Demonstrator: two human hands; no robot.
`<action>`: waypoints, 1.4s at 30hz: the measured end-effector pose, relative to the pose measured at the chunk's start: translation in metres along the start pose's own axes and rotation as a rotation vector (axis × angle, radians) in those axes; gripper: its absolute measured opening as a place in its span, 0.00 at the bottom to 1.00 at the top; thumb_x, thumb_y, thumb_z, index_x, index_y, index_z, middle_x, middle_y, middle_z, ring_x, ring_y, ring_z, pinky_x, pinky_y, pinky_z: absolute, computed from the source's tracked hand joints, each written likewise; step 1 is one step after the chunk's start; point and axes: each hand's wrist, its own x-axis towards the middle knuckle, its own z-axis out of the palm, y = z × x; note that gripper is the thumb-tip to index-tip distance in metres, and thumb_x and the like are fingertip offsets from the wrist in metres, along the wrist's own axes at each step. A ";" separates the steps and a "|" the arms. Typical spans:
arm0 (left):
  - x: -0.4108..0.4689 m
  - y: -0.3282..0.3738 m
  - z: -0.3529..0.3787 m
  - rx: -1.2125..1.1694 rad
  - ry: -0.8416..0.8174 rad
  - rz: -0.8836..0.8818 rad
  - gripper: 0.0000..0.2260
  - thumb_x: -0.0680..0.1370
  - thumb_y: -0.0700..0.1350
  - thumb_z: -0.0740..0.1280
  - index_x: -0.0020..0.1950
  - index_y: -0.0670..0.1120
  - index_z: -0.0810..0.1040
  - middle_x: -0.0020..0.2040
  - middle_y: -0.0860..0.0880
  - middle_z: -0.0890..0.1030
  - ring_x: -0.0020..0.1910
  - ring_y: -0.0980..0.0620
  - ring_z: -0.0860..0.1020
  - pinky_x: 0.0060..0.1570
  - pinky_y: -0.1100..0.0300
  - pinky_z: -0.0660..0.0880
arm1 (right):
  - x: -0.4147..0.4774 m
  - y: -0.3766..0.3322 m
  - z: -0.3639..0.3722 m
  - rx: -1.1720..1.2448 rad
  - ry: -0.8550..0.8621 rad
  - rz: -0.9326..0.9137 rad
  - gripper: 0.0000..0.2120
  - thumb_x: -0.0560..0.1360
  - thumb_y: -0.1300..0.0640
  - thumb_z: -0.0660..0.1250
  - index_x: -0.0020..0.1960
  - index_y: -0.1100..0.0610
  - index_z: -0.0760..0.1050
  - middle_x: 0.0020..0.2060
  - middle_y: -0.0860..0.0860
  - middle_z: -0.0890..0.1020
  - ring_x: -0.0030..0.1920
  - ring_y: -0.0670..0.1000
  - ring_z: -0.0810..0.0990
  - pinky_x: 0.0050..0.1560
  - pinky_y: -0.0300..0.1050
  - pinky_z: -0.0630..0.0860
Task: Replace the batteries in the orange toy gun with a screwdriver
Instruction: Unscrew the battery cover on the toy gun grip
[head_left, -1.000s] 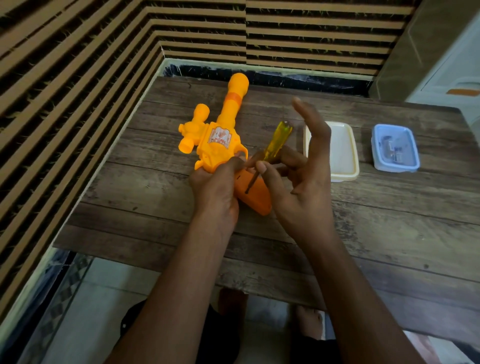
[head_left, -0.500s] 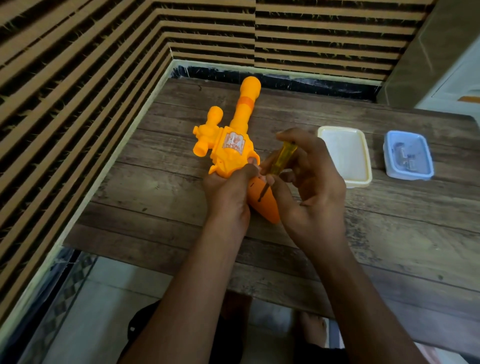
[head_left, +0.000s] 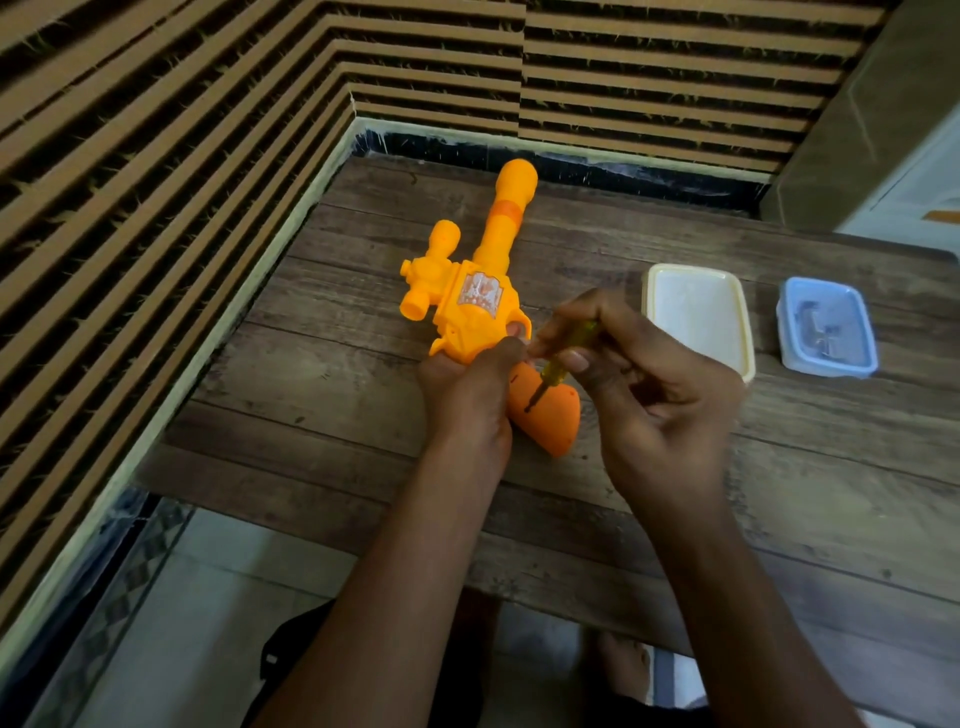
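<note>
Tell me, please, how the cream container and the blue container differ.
The cream container looks larger than the blue container. The cream one shows a plain white face; the blue one shows small items, too blurred to name. The cream one lies nearer the right hand. Both are rounded rectangles lying flat on the table.

The gun (head_left: 470, 312) lies on its side on the table (head_left: 779, 493), in the table's far left part. Its body is yellow-orange, with a pale sticker on the upward face and a knobbed scope-like piece on the side nearer the table's left edge. The long barrel, ringed by a darker orange band, points at the table's far edge. The darker orange grip points at the near edge. The left hand (head_left: 467, 400) grips the gun where body meets grip.

The screwdriver (head_left: 558, 364) has a clear yellow handle and a thin dark shaft. It stands tilted, tip down on the grip's upward face, and the right hand (head_left: 639, 384) pinches its handle.
</note>
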 end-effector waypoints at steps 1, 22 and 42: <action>0.000 0.000 0.000 0.008 0.005 0.002 0.16 0.71 0.32 0.77 0.58 0.36 0.83 0.49 0.40 0.88 0.40 0.48 0.86 0.41 0.53 0.83 | 0.000 0.000 0.000 0.011 -0.006 -0.003 0.08 0.79 0.74 0.68 0.56 0.68 0.81 0.49 0.60 0.84 0.52 0.61 0.85 0.51 0.64 0.79; -0.002 0.001 0.002 0.028 -0.019 0.016 0.12 0.72 0.27 0.73 0.54 0.34 0.84 0.42 0.42 0.87 0.36 0.50 0.86 0.38 0.56 0.83 | 0.001 -0.002 0.002 -0.098 0.149 -0.035 0.10 0.79 0.72 0.68 0.58 0.65 0.83 0.48 0.58 0.84 0.52 0.56 0.85 0.52 0.55 0.81; -0.008 0.006 0.000 0.044 -0.101 -0.041 0.09 0.73 0.33 0.72 0.45 0.45 0.78 0.40 0.45 0.82 0.40 0.49 0.81 0.44 0.56 0.78 | -0.001 -0.015 0.017 -0.026 0.025 -0.050 0.11 0.78 0.72 0.66 0.57 0.66 0.83 0.49 0.55 0.84 0.52 0.49 0.83 0.54 0.42 0.76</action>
